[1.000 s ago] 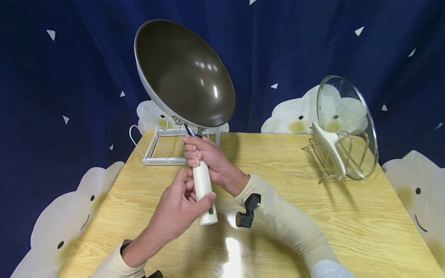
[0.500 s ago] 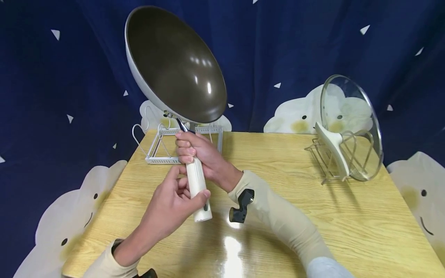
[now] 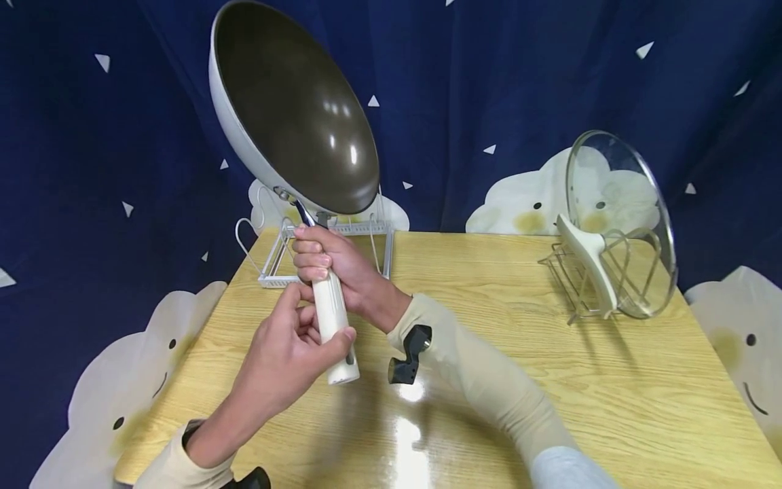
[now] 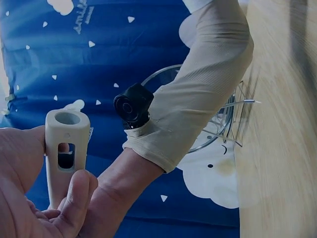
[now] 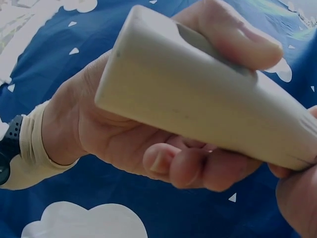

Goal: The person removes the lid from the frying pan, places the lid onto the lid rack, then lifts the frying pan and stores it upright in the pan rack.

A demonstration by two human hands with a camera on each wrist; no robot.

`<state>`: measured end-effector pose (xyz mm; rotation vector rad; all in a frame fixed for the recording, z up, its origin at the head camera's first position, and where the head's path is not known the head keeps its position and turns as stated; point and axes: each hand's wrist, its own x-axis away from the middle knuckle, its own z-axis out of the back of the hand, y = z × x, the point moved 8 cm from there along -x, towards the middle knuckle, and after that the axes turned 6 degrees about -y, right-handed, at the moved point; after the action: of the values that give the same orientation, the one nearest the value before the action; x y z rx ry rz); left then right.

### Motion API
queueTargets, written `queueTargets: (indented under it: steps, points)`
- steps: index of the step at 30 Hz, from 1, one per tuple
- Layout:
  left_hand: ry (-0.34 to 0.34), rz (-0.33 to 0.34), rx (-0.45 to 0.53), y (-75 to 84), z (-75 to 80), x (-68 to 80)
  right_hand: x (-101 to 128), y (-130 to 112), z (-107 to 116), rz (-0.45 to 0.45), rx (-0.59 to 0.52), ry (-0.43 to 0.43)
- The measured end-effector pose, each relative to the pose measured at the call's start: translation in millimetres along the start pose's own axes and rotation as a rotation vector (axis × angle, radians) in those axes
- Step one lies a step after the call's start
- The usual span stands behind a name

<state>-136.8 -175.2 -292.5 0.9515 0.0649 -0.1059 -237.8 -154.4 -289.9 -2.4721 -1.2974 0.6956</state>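
Note:
A large wok (image 3: 293, 109) with a dark inside and a pale outside is held tilted in the air above the table's far left. My right hand (image 3: 318, 261) grips the top of its cream handle (image 3: 332, 319), close to the bowl. My left hand (image 3: 305, 336) holds the handle's lower end between thumb and fingers. In the left wrist view the hollow handle end (image 4: 67, 144) stands by my left thumb (image 4: 74, 198), with my right forearm (image 4: 198, 99) behind it. The right wrist view shows the handle (image 5: 198, 99) wrapped by left-hand fingers (image 5: 198, 166).
A white wire rack (image 3: 275, 261) stands on the wooden table (image 3: 489, 285) right behind the hands. At the right a glass lid (image 3: 629, 204) with a cream handle (image 3: 589, 261) leans in a metal rack (image 3: 568, 272). A dark blue curtain hangs behind.
Both hands have carried the wok up and to the left; its rim now reaches the top of the head view. Grips on the handle are unchanged.

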Motion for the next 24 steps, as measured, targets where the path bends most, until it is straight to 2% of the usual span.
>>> queueTargets:
  steps: [12, 24]
  points:
    - [0.024, -0.022, -0.127, 4.2, 9.0, -0.1, -8, 3, -1, -0.017, -0.082, -0.057]
    - [0.032, -0.013, -0.178, 1.0, 11.5, -1.9, -10, 7, 4, -0.008, -0.183, -0.105]
